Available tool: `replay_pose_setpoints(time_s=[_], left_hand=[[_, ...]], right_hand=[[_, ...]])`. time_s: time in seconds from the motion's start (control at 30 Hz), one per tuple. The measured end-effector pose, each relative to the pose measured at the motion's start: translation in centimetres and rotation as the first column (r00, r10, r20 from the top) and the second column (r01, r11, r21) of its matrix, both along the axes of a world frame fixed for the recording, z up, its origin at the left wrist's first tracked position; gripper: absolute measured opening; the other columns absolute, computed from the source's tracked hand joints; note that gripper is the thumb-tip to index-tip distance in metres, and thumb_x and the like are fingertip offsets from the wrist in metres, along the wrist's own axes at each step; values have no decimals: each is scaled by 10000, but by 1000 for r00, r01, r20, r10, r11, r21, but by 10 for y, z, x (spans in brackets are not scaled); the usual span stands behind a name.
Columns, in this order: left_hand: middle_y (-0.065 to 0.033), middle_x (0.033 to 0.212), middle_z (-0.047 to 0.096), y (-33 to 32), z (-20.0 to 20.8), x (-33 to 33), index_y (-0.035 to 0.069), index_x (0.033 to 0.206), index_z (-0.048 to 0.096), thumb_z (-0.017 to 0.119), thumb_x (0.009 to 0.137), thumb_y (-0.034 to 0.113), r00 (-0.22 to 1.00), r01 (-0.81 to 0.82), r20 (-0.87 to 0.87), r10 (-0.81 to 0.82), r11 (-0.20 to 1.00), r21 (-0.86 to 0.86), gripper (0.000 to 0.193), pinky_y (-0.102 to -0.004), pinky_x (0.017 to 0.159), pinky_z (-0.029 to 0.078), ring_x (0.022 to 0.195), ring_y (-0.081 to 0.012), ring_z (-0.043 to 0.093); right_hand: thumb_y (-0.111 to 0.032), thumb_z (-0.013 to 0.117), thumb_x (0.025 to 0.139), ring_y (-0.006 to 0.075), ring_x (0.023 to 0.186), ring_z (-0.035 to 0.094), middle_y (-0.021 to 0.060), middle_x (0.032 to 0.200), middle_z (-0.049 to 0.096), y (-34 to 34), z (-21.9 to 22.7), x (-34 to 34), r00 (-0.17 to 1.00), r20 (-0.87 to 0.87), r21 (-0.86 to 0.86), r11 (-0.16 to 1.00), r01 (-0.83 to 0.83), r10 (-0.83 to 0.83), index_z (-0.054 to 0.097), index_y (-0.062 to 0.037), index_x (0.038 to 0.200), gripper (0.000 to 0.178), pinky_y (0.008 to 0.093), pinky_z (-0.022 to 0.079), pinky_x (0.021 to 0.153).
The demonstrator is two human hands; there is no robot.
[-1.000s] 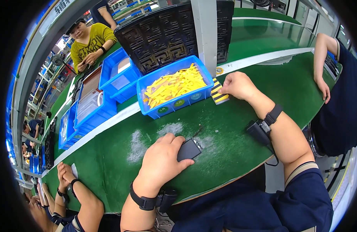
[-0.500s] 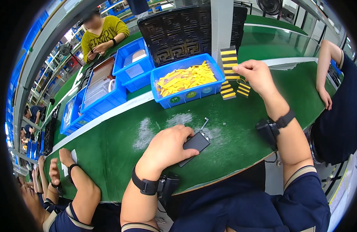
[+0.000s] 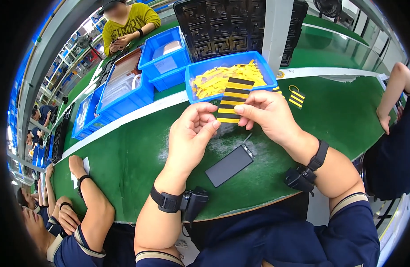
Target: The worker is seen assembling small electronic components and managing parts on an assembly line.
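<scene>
In front of me I hold up a striped black-and-yellow sheet of strips (image 3: 234,100), tilted and partly over the blue bin behind it. My right hand (image 3: 269,113) pinches its right edge between thumb and fingers. My left hand (image 3: 194,131) has its fingers curled, thumb and fingertips at the sheet's lower left edge. Below the hands, a flat dark grey rectangular panel (image 3: 229,166) lies on the green table, touched by neither hand. A thin tail (image 3: 247,139) and small metallic parts show at its upper right end.
A blue bin (image 3: 196,97) full of yellow strips (image 3: 209,84) stands beyond my hands. More blue bins (image 3: 147,95) stand to its left. Another striped piece (image 3: 296,97) lies to the right. A grey post (image 3: 275,38) rises behind. Co-workers' arms (image 3: 96,202) rest left and right.
My left hand has let go of the dark panel and risen to the striped sheet. My right hand has brought that sheet leftward and nearer, from beside the bin.
</scene>
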State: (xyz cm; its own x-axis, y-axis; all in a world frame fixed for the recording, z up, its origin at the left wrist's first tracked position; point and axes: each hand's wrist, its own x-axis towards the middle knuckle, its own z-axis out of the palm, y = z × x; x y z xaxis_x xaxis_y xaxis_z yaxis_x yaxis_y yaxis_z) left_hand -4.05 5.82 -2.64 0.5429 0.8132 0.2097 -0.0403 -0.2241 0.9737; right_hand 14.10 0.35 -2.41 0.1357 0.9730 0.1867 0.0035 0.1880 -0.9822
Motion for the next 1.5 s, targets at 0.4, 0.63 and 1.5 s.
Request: replay_pose_setpoints(time_s=[0.4,0.63,1.5], left_hand=[[-5,763,560,7,-3,0,19,1007,530,601,810,38,992,126,38,-120,966,-228,210,-193,575,426,647,-55,507],[-80,727,551,-3,-6,4,23,920,564,675,667,54,726,116,-614,309,825,553,278,-299,571,450,614,-171,531],[-36,809,653,-26,8,8,13,1033,532,570,847,77,995,3,-100,-21,985,-173,200,-202,624,450,705,-47,567]], right_hand=[[-122,669,782,39,582,498,-7,715,595,-1,-2,8,994,-55,25,996,-88,89,634,-15,908,169,179,393,489],[-70,626,789,60,669,552,24,829,630,-5,5,9,1000,18,37,999,4,-5,603,16,1004,233,211,465,613],[-2,665,724,136,651,595,77,735,599,-12,-3,-5,902,352,403,910,95,-250,656,-3,854,131,242,480,588]])
